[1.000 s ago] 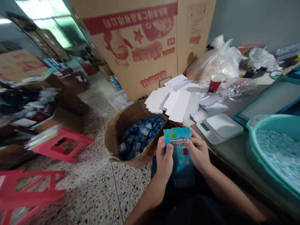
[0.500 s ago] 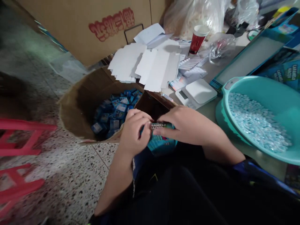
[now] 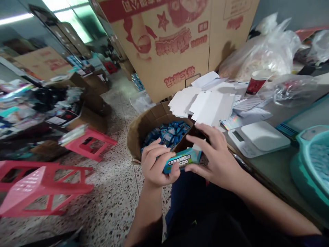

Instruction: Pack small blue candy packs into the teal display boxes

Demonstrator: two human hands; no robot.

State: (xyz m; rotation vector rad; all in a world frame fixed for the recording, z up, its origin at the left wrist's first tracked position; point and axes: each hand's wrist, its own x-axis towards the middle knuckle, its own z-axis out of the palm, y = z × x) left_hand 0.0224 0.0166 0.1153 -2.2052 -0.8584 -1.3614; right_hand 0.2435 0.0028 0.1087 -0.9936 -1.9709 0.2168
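My left hand [image 3: 158,166] is closed around a small blue candy box [image 3: 183,160] printed "CARAMELO", holding it tilted above my lap. The thumb presses on its printed front and the fingers wrap over the top. At the right end of the box a pale end flap [image 3: 196,147] stands out. Around that end my right hand [image 3: 218,156] is spread, thumb by the lower edge and fingers above the flap; whether the thumb touches is hard to tell. Behind the hands, a large cardboard carton [image 3: 133,140] holds many similar blue boxes [image 3: 168,134].
Flattened white cartons [image 3: 213,106] lie at the table edge, near a white scale [image 3: 266,137] and a red paper cup [image 3: 255,84]. A turquoise basin [image 3: 299,168] with wrapped candies is at right. Red stools [image 3: 51,185] stand on the floor at left.
The view has swung up and left. The candy box has turned upright-face toward me and is lifted in my left hand. My right hand's fingers have moved off its top and spread.
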